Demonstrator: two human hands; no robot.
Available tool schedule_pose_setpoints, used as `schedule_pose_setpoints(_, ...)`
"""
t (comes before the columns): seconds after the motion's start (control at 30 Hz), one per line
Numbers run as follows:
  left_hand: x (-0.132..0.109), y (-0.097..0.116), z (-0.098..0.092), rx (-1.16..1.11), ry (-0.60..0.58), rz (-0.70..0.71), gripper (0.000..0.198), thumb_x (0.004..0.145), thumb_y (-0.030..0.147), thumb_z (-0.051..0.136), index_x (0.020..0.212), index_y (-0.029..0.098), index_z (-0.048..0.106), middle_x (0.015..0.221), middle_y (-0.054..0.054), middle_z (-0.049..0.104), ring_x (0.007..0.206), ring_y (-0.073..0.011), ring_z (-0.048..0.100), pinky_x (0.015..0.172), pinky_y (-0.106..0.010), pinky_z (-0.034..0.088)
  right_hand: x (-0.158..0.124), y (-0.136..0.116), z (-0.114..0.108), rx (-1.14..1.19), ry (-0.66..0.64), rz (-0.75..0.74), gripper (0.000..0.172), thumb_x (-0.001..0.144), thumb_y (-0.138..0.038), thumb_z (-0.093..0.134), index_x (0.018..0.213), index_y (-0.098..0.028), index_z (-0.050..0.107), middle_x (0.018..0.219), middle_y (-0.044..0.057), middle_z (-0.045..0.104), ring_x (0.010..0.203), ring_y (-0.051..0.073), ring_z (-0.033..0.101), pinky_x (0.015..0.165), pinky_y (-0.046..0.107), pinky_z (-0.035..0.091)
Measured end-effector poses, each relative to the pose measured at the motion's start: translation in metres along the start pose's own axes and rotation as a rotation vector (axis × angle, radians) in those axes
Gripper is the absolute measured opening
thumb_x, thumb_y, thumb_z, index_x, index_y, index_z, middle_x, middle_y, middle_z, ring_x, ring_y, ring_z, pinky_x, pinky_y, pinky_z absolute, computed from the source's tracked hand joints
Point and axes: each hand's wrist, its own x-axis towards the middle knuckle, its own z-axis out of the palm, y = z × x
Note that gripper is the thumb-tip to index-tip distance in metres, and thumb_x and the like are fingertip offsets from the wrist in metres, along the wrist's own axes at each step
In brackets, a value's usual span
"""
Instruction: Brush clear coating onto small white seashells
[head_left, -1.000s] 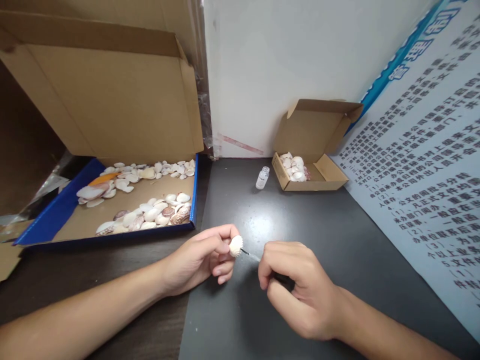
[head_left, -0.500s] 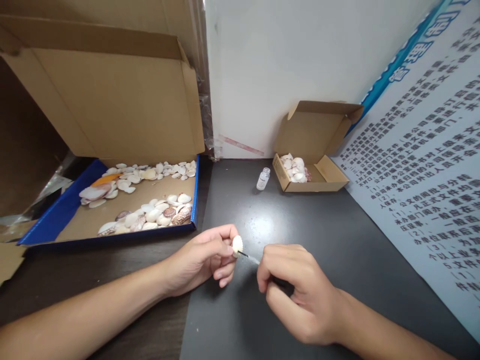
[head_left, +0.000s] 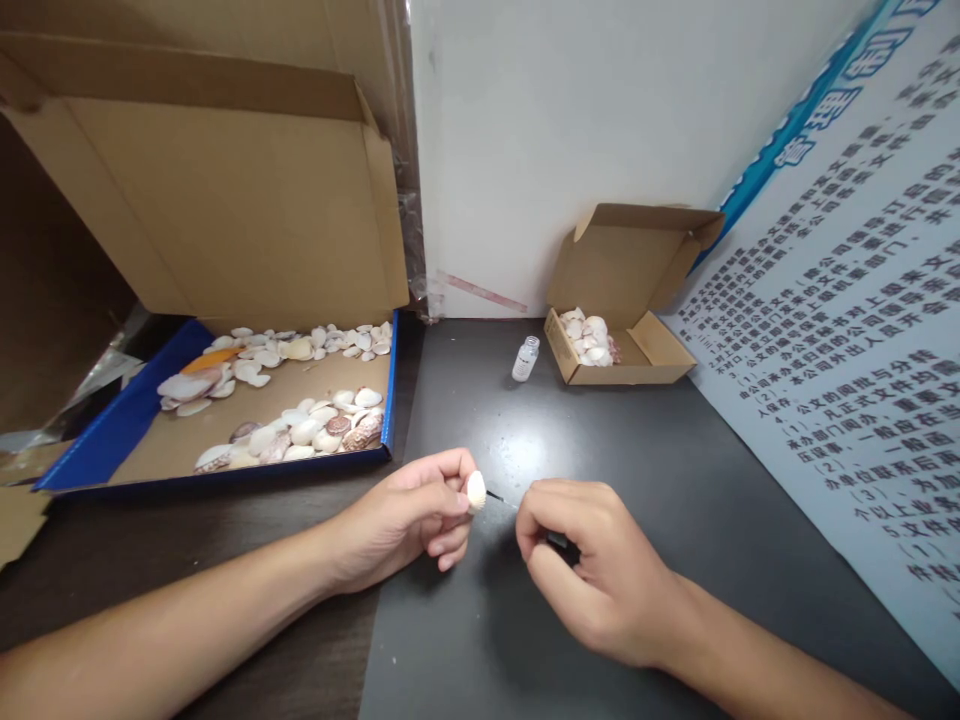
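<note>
A small pale ribbed seashell is pinched between the thumb and fingers of my left hand. My right hand is closed on a thin brush, whose dark tip is at the shell's right edge; whether it touches the shell I cannot tell. The brush's dark handle is mostly hidden inside my right fist. Beyond my hands, a small clear bottle with a label stands uncapped on the dark table.
To the left is an open blue-edged cardboard box holding rows of seashells. A smaller open cardboard box with white shells stands at the back right. A white wall and a printed poster bound the dark table.
My right hand has moved slightly up, and the brush tip has shifted from the shell's front face to its right edge. My left hand keeps hold of the shell, almost still.
</note>
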Motion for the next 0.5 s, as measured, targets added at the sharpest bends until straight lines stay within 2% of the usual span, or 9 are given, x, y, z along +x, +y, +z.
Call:
schedule_pose_setpoints(0.1, 0.0002, -0.0007, -0.0004, 0.028, -0.006, -0.005, 0.015, 0.078, 0.021, 0.064, 0.076, 0.018, 0.049, 0.058, 0.007, 0.042, 0.045, -0.0054, 0.035, 0.049, -0.02, 0.038, 0.0002, -0.0013, -0.0013, 0.047, 0.052, -0.111, 0.016, 0.068, -0.005, 0.042, 0.062, -0.02, 0.045, 0.056, -0.003, 0.047, 0.05, 0.011, 0.041, 0.051, 0.024, 0.03)
schedule_pose_setpoints(0.17, 0.0005, -0.0011, 0.0001, 0.046, -0.007, -0.002, 0.016, 0.078, 0.02, 0.064, 0.076, 0.018, 0.048, 0.056, 0.007, 0.04, 0.046, -0.0056, 0.034, 0.048, -0.02, 0.037, 0.0006, -0.002, -0.0016, 0.064, 0.039, -0.174, 0.016, 0.069, -0.005, 0.042, 0.064, -0.019, 0.047, 0.057, -0.003, 0.048, 0.05, 0.011, 0.041, 0.051, 0.024, 0.031)
schedule_pose_setpoints(0.33, 0.0007, -0.0011, 0.0021, 0.092, 0.009, -0.003, 0.02, 0.077, 0.022, 0.066, 0.076, 0.019, 0.047, 0.059, 0.008, 0.037, 0.047, -0.0053, 0.032, 0.049, -0.02, 0.036, 0.0011, -0.0011, -0.0012, 0.018, -0.014, 0.029, 0.014, 0.069, -0.007, 0.043, 0.063, -0.019, 0.046, 0.056, -0.003, 0.047, 0.05, 0.011, 0.041, 0.049, 0.024, 0.029)
schedule_pose_setpoints(0.5, 0.0003, -0.0019, 0.0023, 0.131, 0.005, 0.008, 0.025, 0.077, 0.028, 0.069, 0.076, 0.019, 0.045, 0.061, 0.008, 0.038, 0.049, -0.0056, 0.03, 0.05, -0.02, 0.035, -0.0002, -0.0004, -0.0011, 0.068, -0.012, -0.131, 0.015, 0.069, -0.006, 0.042, 0.065, -0.019, 0.048, 0.058, -0.003, 0.049, 0.051, 0.01, 0.041, 0.052, 0.024, 0.031)
